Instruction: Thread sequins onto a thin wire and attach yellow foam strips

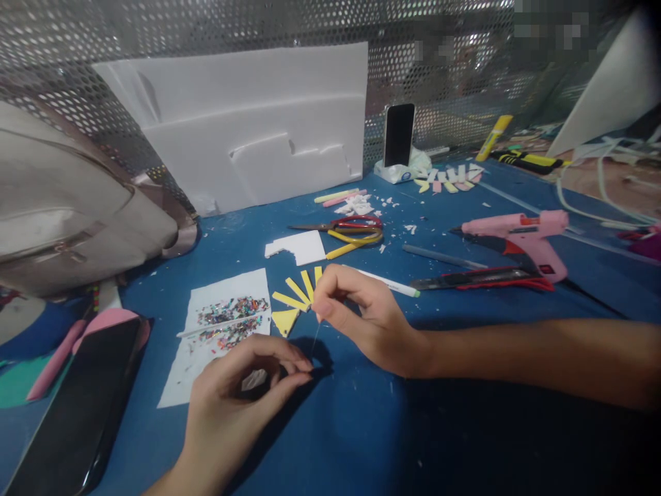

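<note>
The blue table point(465, 441) fills most of the view, its near edge cut off by the bottom of the frame and its far-left corner hidden behind a pale bag point(67, 200). A large white board point(232, 165) leans at the far edge.

The left hand point(222, 396) reaches in from the near edge, its thumb and forefinger drawn almost together; I cannot tell whether that grip has hold of anything. The right hand point(369, 320) comes from the right edge, with its grip closed in a fine pinch, thumb against forefinger.

A dark phone point(77, 406) lies toward the near-left corner, partly cut off. Beside the left hand a paper sheet point(180, 375) carries glittering flakes point(232, 311); the hand covers its near-right part. A pink glue gun point(516, 224) lies toward the right edge, touching or overlapping a utility knife point(480, 277). Scissors point(356, 229) rest nearer the far edge.

Yellow strips point(297, 291) fan out at the middle of the table, a yellow triangle point(285, 320) just beside them; the right fingertips cover part of the fan, so its joint is hard to make out.

Smallest is a fine strand point(315, 339), running down from the right grip toward the left fingertips. The step in hand looks like handling this strand between both hands; the next move calls for a light, steady pinch. Its lower end blurs into shadow, and its material is unclear.
</note>
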`<state>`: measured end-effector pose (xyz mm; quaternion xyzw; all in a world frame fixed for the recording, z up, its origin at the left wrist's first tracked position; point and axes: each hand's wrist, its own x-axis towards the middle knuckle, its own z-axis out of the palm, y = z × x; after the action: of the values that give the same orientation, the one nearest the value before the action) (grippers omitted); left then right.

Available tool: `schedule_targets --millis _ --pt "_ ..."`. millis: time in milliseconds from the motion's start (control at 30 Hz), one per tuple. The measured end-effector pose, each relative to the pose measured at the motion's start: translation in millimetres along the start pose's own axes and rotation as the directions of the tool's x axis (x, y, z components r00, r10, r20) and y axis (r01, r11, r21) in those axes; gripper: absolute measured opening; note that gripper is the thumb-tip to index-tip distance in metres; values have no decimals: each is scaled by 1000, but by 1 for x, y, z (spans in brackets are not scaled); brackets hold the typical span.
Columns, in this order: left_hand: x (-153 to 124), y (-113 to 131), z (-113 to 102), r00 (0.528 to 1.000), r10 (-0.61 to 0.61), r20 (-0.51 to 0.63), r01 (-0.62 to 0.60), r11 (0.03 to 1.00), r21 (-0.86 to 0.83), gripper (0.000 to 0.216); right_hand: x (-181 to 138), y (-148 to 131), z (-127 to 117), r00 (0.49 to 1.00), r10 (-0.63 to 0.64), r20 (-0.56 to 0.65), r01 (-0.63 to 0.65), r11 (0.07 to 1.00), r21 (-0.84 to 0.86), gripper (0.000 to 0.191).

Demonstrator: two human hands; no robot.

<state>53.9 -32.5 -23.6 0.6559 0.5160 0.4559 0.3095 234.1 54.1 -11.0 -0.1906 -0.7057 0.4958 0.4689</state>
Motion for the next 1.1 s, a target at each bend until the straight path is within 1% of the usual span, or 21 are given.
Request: schedule_targets --millis 800,1100 --pt "0 -1 0 1000 -10 -10 10 1000 29 10 1 1 -1 1000 4 4 -4 999 -36 19" --pt "1 0 0 999 11 -40 -10 1000 30 10 0 6 -6 1000 9 8 -8 998 -59 22"
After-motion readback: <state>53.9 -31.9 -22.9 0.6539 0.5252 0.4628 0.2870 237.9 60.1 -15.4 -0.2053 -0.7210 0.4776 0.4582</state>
